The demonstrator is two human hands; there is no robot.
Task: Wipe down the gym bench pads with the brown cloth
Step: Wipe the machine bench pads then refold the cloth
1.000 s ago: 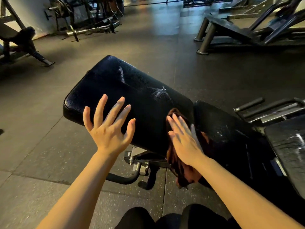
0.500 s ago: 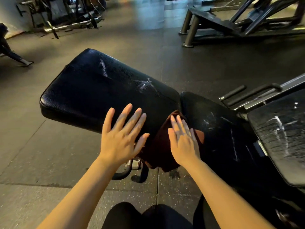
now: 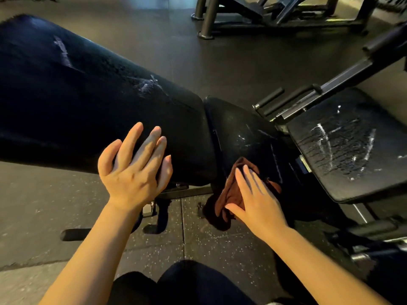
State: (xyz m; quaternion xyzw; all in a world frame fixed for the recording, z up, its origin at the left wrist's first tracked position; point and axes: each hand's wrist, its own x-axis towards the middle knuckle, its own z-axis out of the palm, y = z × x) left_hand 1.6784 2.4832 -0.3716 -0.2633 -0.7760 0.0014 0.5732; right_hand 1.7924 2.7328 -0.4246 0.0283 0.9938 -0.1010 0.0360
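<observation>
The brown cloth (image 3: 231,192) lies bunched on the near side of the small seat pad (image 3: 240,133) of the gym bench, part of it draped over the pad's edge and hanging toward the floor (image 3: 198,238). The right hand (image 3: 255,199) lies flat on the cloth with fingers straight and together, pressing it against the pad. The left hand (image 3: 134,172) rests with fingers spread and only loosely bent on the near edge of the long back pad (image 3: 77,102), holding nothing; the two hands are apart, one on each pad, either side of the gap where the pads meet. Both black pads carry pale scuffs and cracked patches in the vinyl, most plainly a whitish mark (image 3: 147,84) near the narrow end of the back pad. To the right, a second black pad (image 3: 343,148) shows white streaks across a cracked surface, with a dark metal frame and handles (image 3: 308,95) behind it. Another machine's frame (image 3: 275,16) stands farther back on the dark speckled rubber floor. No brand, label or writing can be read on any pad or frame. The person's dark-clad knees (image 3: 187,285) show at the bottom edge.
</observation>
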